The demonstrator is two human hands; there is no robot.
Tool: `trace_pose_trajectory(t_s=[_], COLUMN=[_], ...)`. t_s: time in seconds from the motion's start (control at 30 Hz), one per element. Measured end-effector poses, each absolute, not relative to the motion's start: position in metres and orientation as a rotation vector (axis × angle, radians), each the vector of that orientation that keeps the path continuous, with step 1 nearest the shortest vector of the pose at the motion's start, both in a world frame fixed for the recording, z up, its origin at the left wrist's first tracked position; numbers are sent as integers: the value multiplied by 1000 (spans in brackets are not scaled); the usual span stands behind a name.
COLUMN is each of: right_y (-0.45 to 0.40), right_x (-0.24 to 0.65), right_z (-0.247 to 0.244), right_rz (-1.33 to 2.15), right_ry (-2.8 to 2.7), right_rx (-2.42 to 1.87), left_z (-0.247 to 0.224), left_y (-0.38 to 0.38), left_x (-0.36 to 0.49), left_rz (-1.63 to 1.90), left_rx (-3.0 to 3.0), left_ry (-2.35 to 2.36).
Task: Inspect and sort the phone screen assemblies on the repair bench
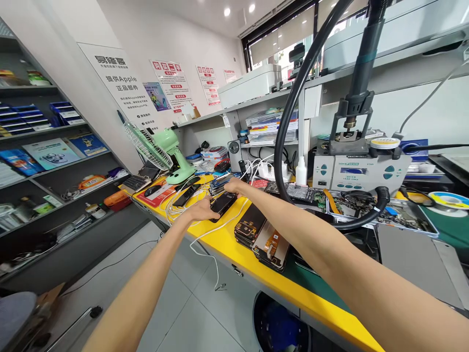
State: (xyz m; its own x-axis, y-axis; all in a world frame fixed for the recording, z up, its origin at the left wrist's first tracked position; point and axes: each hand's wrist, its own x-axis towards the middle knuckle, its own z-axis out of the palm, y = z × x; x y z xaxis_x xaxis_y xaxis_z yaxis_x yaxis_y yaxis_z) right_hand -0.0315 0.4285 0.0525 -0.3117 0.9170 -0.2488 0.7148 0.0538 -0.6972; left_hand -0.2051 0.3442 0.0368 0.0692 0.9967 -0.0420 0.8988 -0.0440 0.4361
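Note:
Both my arms reach out over the yellow bench toward a dark phone-shaped slab [223,205]. My left hand [200,211] is closed on the slab's left side, its thumb along the near edge. At the far right corner is my right hand [235,186], its fingers bent beside a small stack of thin phone panels [219,184]. Whether it grips the slab or the panels I cannot tell. Left of these, a black phone [186,195] lies among white cables [176,209]. Closer to me, two stacks of phone screens [249,224] sit under my right forearm, flex cables showing.
A green fan [176,156] stands at the bench's far end. A grey soldering or hot-air station [361,171] with a thick black hose [289,112] arches above the right side. A parts tray [384,212] lies before it. One white cable [210,252] hangs over the bench edge [234,264].

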Motion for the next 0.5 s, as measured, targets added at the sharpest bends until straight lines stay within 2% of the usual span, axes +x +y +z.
trace_pose_trajectory(t_s=[0.5], right_y=[414], right_x=[-28], right_z=[58], right_rz=[1042], right_ry=[-2065], right_rx=[-1597], left_z=[28], left_y=[339], left_x=[-207], left_rz=[348], left_rx=[2055], left_ry=[1873])
